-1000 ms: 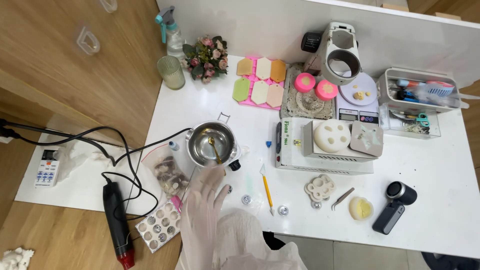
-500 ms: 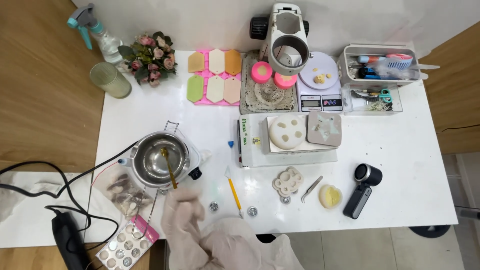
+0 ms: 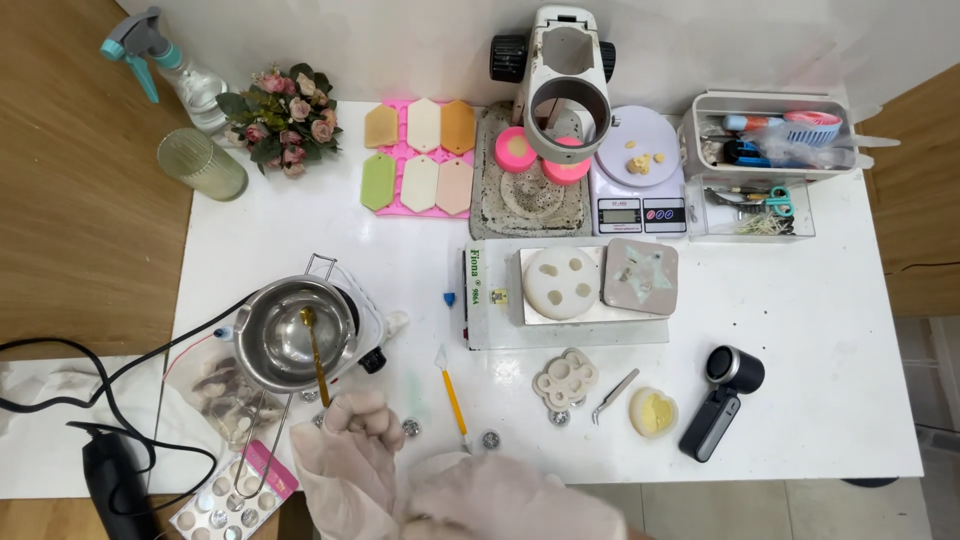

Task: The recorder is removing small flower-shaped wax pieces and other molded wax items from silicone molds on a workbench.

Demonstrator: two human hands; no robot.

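My left hand (image 3: 352, 440), in a pale glove, is closed around the handle of a gold spoon (image 3: 314, 348). The spoon's bowl rests inside a steel pot (image 3: 258, 352) on a small white hot plate (image 3: 372, 312) at the table's front left. My right hand (image 3: 510, 500), also gloved, lies low at the table's front edge beside the left wrist. Its fingers are hidden. An orange-handled tool (image 3: 453, 398) lies on the table just right of my left hand.
A microscope (image 3: 560, 90), a scale (image 3: 640, 190), a pink tray of wax bars (image 3: 420, 155), a clear organiser box (image 3: 765, 150) and flowers (image 3: 285, 115) line the back. Round moulds (image 3: 563, 280), tweezers (image 3: 612, 396) and a black camera (image 3: 722, 400) lie mid-table. A heat gun (image 3: 110, 480) and cables sit front left.
The view has swung so the table sits more centred. My left hand, spread beside the pot a second ago, has closed on the spoon handle.
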